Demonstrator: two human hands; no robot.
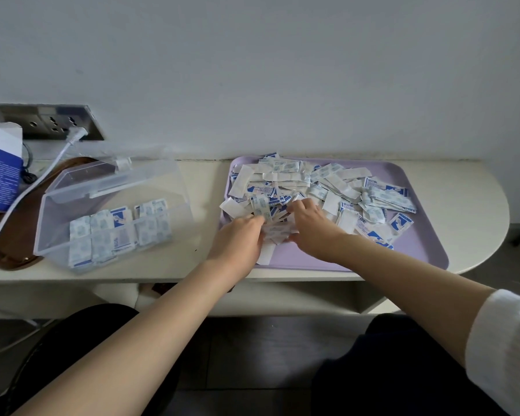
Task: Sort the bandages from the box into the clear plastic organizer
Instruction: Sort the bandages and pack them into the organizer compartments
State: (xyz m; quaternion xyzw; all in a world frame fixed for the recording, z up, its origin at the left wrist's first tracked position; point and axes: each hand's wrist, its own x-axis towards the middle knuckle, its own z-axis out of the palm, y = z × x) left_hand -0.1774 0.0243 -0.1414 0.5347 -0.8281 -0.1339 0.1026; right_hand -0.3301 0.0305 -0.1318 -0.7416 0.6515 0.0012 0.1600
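Note:
A loose heap of white and blue wrapped bandages (pixel 336 187) covers the far half of a lilac tray (pixel 418 253). My left hand (pixel 240 238) grips a small bunch of bandages (pixel 261 205) at the heap's near left side. My right hand (pixel 309 226) is beside it, fingers curled into the same bunch. The clear plastic organizer (pixel 57 223) stands open to the left, lid tipped back, with two rows of stacked bandages (pixel 117 232) inside. The blue and white bandage box (pixel 0 172) stands at the far left edge.
A white cable (pixel 36 181) runs from a wall socket (pixel 57 123) across a brown wooden tray (pixel 9 253) under the organizer. The cream table (pixel 475 211) ends in a rounded right edge. My knees are below its front edge.

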